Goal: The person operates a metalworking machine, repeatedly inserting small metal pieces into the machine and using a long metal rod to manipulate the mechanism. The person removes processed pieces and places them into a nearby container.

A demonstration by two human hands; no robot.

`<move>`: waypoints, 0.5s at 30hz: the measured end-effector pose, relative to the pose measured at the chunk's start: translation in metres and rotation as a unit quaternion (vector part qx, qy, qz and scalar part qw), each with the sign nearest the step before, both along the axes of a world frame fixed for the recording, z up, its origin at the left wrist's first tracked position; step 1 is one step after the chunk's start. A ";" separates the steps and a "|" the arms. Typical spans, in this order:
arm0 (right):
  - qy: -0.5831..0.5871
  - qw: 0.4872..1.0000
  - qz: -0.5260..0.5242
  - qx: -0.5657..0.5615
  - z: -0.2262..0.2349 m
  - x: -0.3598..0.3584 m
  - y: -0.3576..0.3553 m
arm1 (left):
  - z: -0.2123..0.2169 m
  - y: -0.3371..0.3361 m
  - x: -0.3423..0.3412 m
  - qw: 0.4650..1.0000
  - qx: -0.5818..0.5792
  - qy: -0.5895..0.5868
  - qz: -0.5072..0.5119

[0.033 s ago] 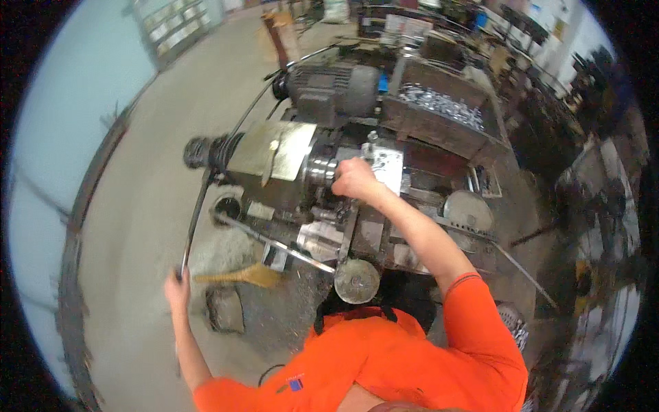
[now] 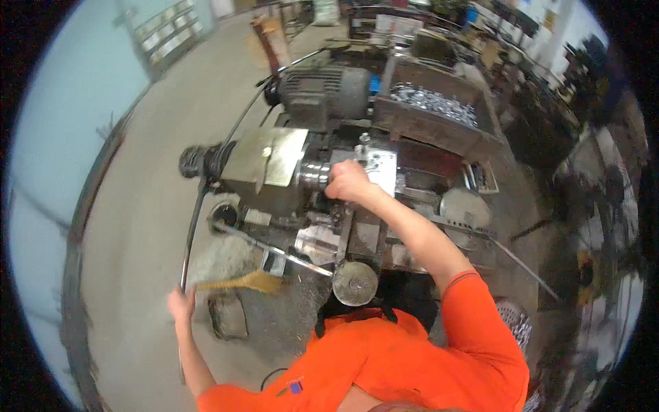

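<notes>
Left hand (image 2: 181, 303) low at left, fingers closed around long dark lever bar (image 2: 193, 226) rising toward lathe (image 2: 322, 185), right hand (image 2: 347, 182) fisted on a part beside the chuck (image 2: 312, 174), gripped part hidden, metal parts bin (image 2: 432, 110) behind.

Greasy dull metal lathe (image 2: 322, 185), shiny steel chuck (image 2: 314, 173), matt concrete floor (image 2: 144, 206)

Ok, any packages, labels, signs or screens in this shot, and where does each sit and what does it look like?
Small patch: on the chest of the orange shirt, bottom centre; a blue rectangle with a little red beside it.
Posters or boards: on the far wall, top right; pale rectangles with blue and yellow areas, too blurred to tell more.
Shelving: against the pale blue wall, top left; it holds pale boxy items, too small to tell whether they are packages.
No screens in view.
</notes>
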State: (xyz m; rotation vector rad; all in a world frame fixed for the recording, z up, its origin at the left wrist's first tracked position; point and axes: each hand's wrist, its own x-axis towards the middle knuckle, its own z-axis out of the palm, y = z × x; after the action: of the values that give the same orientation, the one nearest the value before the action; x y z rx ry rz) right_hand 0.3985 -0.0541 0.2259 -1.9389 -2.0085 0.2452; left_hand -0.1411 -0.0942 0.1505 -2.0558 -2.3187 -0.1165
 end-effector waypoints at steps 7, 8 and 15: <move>0.003 0.999 0.019 -0.048 0.008 0.000 0.001 | 0.001 0.058 -0.017 0.994 0.045 0.022 0.101; 0.007 0.999 0.024 -0.047 0.008 0.002 0.002 | 0.002 0.063 -0.010 0.992 0.044 0.003 0.121; 0.043 0.999 0.030 -0.004 0.002 0.004 -0.001 | -0.007 -0.018 0.086 0.992 0.067 -0.058 0.091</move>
State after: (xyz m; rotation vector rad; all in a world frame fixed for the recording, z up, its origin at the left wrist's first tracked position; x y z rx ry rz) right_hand 0.4025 -0.0555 0.2279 -1.8416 -2.0145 0.3466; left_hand -0.0555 -0.1118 0.1440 -1.8107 -2.4763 -0.3841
